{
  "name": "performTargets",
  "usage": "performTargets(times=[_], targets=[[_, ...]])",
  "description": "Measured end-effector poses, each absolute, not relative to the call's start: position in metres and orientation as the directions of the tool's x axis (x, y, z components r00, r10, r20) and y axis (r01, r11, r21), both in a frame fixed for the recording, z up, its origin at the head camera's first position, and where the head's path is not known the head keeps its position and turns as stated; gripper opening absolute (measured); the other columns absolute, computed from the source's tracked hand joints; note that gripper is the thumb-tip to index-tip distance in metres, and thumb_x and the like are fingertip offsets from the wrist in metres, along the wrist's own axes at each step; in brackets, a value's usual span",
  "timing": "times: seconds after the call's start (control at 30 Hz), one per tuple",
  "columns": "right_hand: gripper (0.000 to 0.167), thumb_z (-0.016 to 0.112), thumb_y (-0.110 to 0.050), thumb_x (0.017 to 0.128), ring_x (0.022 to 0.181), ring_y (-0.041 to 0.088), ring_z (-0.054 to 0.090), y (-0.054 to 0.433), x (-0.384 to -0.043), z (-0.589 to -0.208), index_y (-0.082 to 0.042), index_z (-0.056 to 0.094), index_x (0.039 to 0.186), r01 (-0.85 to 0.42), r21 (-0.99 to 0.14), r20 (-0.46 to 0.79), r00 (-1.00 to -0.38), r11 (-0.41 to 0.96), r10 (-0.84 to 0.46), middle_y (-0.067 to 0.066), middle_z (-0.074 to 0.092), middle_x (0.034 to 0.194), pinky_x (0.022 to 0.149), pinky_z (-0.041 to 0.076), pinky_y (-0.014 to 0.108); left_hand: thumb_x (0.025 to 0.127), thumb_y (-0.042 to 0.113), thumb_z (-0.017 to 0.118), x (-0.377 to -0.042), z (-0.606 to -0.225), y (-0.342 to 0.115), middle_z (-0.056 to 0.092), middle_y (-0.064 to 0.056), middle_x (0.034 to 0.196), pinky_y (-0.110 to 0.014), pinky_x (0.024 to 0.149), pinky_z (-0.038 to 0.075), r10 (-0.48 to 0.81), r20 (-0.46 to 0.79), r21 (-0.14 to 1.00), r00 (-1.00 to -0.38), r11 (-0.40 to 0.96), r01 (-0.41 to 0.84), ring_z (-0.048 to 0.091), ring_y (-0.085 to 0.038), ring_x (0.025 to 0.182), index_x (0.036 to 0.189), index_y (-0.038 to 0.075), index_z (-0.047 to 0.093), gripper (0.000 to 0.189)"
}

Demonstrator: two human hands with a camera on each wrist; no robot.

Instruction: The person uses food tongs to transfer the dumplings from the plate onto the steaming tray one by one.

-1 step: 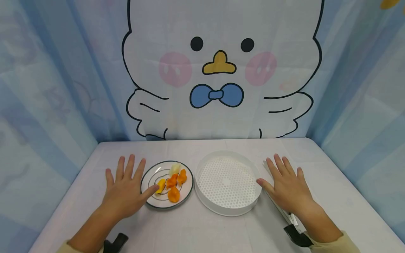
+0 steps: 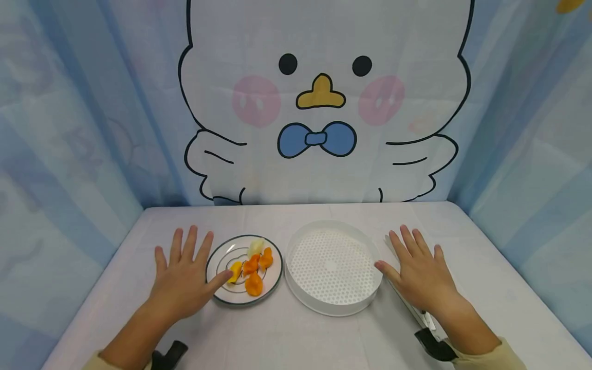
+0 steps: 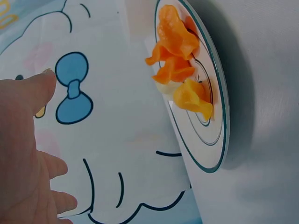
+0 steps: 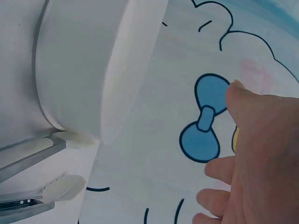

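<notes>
My left hand [image 2: 182,280] is held out with spread, straight fingers, its thumb overlapping the left rim of a white plate [image 2: 273,277] in the head view. Several curled, shell-like orange and yellow pieces [image 3: 175,35] and one paler piece lie on that plate. Spread the same way, my right hand [image 2: 423,280] holds nothing, and its thumb tip overlaps the right rim of a round white basket [image 2: 333,308] with a perforated bottom. Metal tongs [image 4: 46,151] with pale tips lie on the table right of the basket, partly hidden under my right hand in the head view.
A white cloth covers the table [image 2: 300,344]. Behind it hangs a curtain [image 2: 319,180] printed with a cartoon animal, and blue curtains [image 2: 69,154] close off both sides. The plate and the basket stand side by side at mid-table.
</notes>
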State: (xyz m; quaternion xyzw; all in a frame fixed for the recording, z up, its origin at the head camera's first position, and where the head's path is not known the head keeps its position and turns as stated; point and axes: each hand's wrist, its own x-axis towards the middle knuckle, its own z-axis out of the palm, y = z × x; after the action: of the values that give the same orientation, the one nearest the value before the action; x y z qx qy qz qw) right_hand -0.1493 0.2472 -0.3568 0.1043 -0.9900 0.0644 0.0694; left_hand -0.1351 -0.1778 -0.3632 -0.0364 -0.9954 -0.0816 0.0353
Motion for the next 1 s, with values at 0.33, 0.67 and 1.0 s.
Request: performTargets(times=[0.33, 0.67, 1.0], targets=[[0.084, 0.058, -0.051, 0.096, 0.143, 0.053, 0.017, 0.250, -0.151, -0.359, 0.004, 0.031, 0.153, -0.207, -0.138, 0.172, -0.968, 0.969, -0.183, 0.031, 0.018, 0.158, 0.103, 0.014, 0.076, 0.089, 0.060, 0.064, -0.137, -0.366, -0.176, 0.001, -0.030, 0.161, -0.073, 0.107, -0.005, 0.052, 0.067, 0.188, -0.996, 0.980, 0.064, -0.007, -0.048, 0.147, 0.157, -0.001, 0.024, 0.099], [0.091, 0.065, -0.050, 0.093, 0.131, 0.062, 0.031, 0.266, -0.156, -0.364, 0.012, 0.029, 0.150, -0.177, -0.283, 0.220, -0.969, 0.943, -0.116, 0.039, 0.022, 0.152, 0.092, 0.034, 0.075, 0.088, 0.053, 0.070, -0.145, -0.380, -0.194, 0.014, -0.034, 0.157, -0.073, 0.105, 0.016, 0.042, 0.043, 0.372, -0.998, 0.927, 0.055, 0.013, -0.055, 0.142, 0.155, -0.003, 0.026, 0.097], [0.093, 0.065, -0.051, 0.093, 0.131, 0.061, 0.030, 0.280, -0.155, -0.383, 0.015, 0.029, 0.148, -0.123, -0.355, 0.143, -0.987, 0.927, -0.076, 0.041, 0.026, 0.148, 0.093, 0.033, 0.076, 0.089, 0.043, 0.074, -0.153, -0.397, -0.213, 0.025, -0.033, 0.154, -0.067, 0.103, 0.032, -0.019, -0.079, 0.601, -0.997, 0.797, -0.062, 0.030, -0.052, 0.137, 0.154, 0.002, 0.032, 0.088]])
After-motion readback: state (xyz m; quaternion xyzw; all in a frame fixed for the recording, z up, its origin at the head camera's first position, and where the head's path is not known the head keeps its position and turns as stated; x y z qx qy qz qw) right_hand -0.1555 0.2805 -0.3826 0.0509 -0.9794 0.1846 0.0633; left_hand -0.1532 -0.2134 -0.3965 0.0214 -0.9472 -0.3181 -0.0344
